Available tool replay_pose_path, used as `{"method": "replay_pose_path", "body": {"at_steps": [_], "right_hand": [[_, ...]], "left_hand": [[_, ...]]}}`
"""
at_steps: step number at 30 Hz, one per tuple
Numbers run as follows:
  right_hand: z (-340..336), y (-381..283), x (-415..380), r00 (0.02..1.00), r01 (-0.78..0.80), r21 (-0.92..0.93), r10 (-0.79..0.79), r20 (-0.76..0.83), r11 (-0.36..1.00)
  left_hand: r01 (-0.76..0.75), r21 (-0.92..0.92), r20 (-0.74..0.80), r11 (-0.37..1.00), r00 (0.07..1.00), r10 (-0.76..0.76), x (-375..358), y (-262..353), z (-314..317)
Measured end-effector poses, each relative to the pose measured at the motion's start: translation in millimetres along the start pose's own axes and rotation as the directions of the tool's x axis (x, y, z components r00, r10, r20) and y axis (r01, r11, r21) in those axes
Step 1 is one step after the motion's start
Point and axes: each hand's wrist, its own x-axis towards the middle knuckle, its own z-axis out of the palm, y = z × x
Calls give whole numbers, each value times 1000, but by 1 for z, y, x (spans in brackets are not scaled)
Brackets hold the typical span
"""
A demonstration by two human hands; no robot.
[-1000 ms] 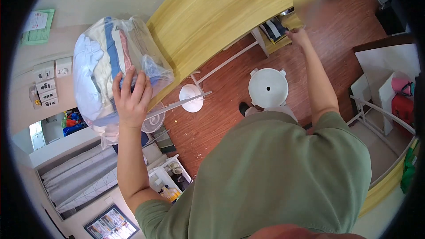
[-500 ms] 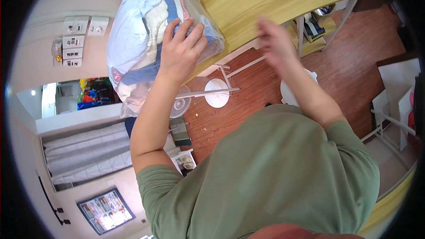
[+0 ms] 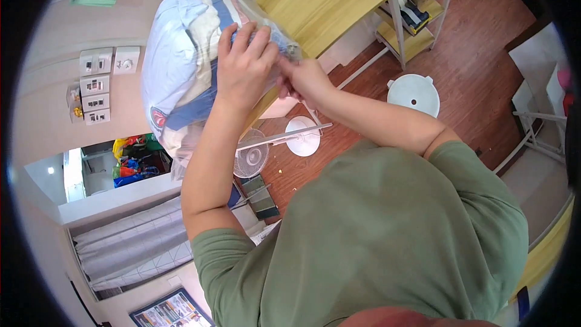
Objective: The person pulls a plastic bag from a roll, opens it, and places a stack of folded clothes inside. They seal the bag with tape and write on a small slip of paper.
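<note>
A large clear plastic bag stuffed with folded cloth, light blue, white and dark blue, sits at the left end of a wooden table. My left hand is on its near side, fingers bent over the plastic and gripping it; the thumb is hidden. Right beside it, my right hand has its fingers pinched together at the bag's edge. The plastic between the two hands is hard to make out.
Under the tabletop, a shelf holds a box and dark items. A white round stool and a fan stand on the wooden floor. Small boxes are mounted on the wall at left.
My right hand has swung left from beside the table to the bag's edge, next to my left hand. My left hand stays on the bag. The view has shifted slightly.
</note>
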Motion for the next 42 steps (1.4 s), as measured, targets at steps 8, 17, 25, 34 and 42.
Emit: {"method": "replay_pose_path", "body": {"at_steps": [8,17,25,34,42], "right_hand": [[-35,-67,52,966,257,-581,-227,125,772],[-205,-162,2,753,384,-556,99,651,737],[-477,-125,133,809,-181,-974,-543,-224,133],[-504,-114,185,906,-186,-893,-280,-317,409],[-497,-98,126,847,-395,-916,-414,-333,-70]], "left_hand": [[-16,15,-32,1000,999,17,4,-3,4],[55,27,67,998,996,-57,8,6,-7],[105,74,130,992,985,-114,20,14,-8],[239,17,346,971,910,-230,34,15,-31],[364,-96,311,927,895,-319,32,-23,-62]]}}
